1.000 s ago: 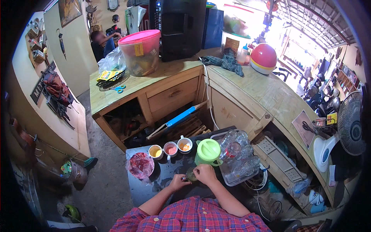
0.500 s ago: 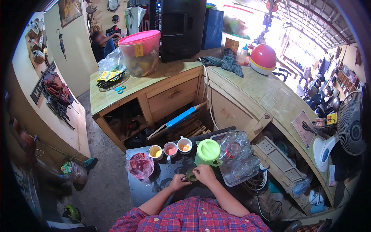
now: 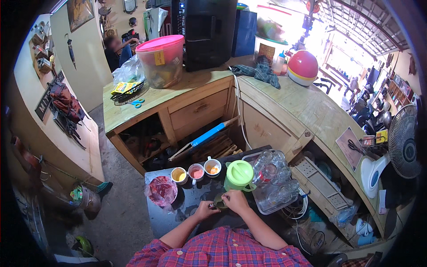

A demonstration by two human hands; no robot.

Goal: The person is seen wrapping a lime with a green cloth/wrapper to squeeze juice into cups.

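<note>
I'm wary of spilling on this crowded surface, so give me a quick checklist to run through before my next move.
1. Small olive-toned cup steadied: ok, your left hand is closed at its left side.
2. Right hand holding a utensil: cannot tell; its fingers are at the cup's rim and hide what they pinch.
3. Light-green plastic pitcher covered: ok, its lid is on.
4. Room around the pitcher: not ok, it stands just beyond your right hand.
5. Three white mugs with handles upright: ok, in a row left of the pitcher.
6. Clear glassware inside the translucent plastic tray: ok.
</note>
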